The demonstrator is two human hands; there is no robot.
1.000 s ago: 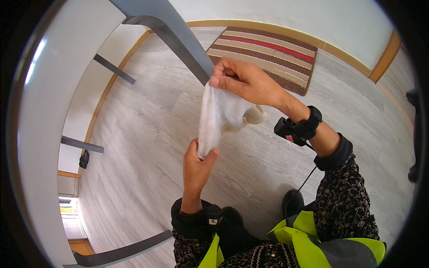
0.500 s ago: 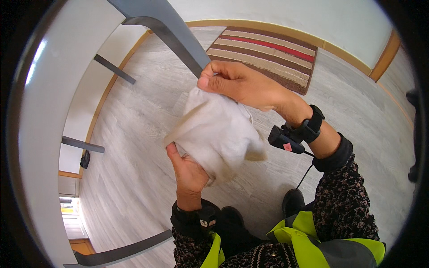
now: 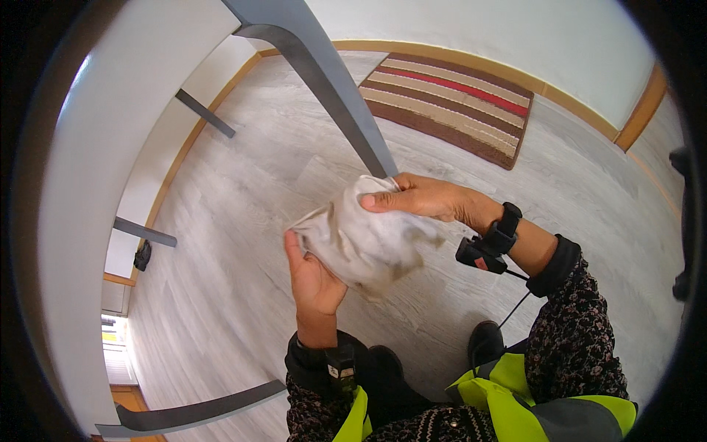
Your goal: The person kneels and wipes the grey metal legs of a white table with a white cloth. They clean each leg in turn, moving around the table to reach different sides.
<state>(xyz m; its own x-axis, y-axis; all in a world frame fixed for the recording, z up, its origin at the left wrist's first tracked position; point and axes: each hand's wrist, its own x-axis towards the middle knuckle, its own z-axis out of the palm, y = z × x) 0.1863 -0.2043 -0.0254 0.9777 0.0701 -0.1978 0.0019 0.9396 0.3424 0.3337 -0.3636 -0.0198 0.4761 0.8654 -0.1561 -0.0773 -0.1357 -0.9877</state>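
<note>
Between my hands hangs a crumpled off-white cloth (image 3: 375, 239), held above the floor. My left hand (image 3: 317, 280) pinches its left corner, thumb upward, with its other fingers partly hidden behind the fabric. At the cloth's upper right, my right hand (image 3: 431, 197) grips it with the thumb lying on top; the fingertips are out of sight behind it. The loose lower right part of the cloth droops and looks slightly blurred.
On my left stands a white table (image 3: 110, 184) with a grey leg (image 3: 331, 96) reaching down just beyond my right hand. A striped mat (image 3: 449, 103) lies by the far wall. My dark shoes (image 3: 484, 342) are on the grey wood-look floor (image 3: 243, 295). A cable dangles from my right wrist device (image 3: 482, 254).
My right hand has come down and closer to my left, its grip now further over the cloth. The cloth is more bunched and less stretched. The view has shifted slightly.
</note>
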